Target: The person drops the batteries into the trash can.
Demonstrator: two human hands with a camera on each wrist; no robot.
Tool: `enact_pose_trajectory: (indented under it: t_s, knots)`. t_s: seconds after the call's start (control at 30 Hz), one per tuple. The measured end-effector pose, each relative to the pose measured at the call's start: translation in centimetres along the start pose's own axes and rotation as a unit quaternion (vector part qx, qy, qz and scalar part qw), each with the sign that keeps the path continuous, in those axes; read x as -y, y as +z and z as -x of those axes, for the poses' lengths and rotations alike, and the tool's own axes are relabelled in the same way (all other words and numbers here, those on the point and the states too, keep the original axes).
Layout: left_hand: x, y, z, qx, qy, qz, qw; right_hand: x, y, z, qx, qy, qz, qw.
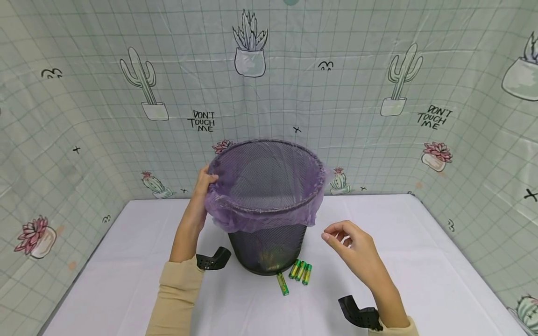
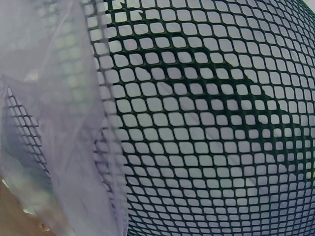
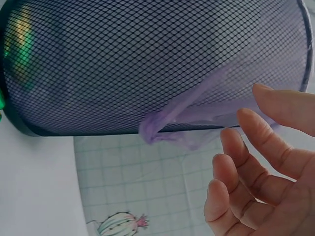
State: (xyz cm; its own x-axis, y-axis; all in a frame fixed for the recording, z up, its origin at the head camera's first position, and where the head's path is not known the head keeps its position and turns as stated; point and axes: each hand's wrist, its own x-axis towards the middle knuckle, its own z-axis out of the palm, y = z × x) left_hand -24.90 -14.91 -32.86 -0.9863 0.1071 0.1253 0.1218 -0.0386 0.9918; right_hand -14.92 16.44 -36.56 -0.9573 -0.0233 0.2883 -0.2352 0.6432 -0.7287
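Observation:
A black mesh wastebasket point(image 1: 269, 247) stands on the table, its mouth tilted toward me. A thin purple bin bag point(image 1: 252, 220) lines it and is folded down over the rim. My left hand point(image 1: 202, 183) grips the basket's left rim through the bag, thumb over the edge; its other fingers are mostly hidden. Right of the basket, my right hand point(image 1: 352, 247) hovers with loosely bent fingers and nothing in them. In the right wrist view, the fingertips point(image 3: 234, 140) are near a twisted tail of the bag point(image 3: 150, 129). Green and yellow shapes show dimly through the lower mesh point(image 3: 22, 49).
Several green-and-yellow batteries lie on the white table point(image 1: 252, 308) by the basket's base: one battery point(image 1: 282, 283) in front, a row of batteries point(image 1: 300, 270) to its right. A cactus-printed grid cloth point(image 1: 269, 102) hangs behind and at both sides.

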Motion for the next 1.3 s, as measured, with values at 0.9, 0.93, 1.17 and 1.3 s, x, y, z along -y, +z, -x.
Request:
enact_pose_trajectory:
  t_s: [0.9,0.93,1.17,1.3]
  knots:
    - [-0.3,0.0,0.0,-0.005,-0.002,0.006,1.0,-5.2,3.7,0.1,0.108,0.125,0.008,0.986]
    - [-0.3,0.0,0.0,-0.007,-0.003,0.006,1.0,-5.3,3.9,0.1,0.111,0.128,0.009,0.986]
    - [-0.2,0.1,0.0,-0.008,-0.004,0.006,0.9999,-6.4,6.1,0.5,0.134,0.138,0.005,0.981]
    - [-0.2,0.1,0.0,-0.005,-0.004,0.006,1.0,-6.9,7.3,0.9,0.153,0.157,0.003,0.976]
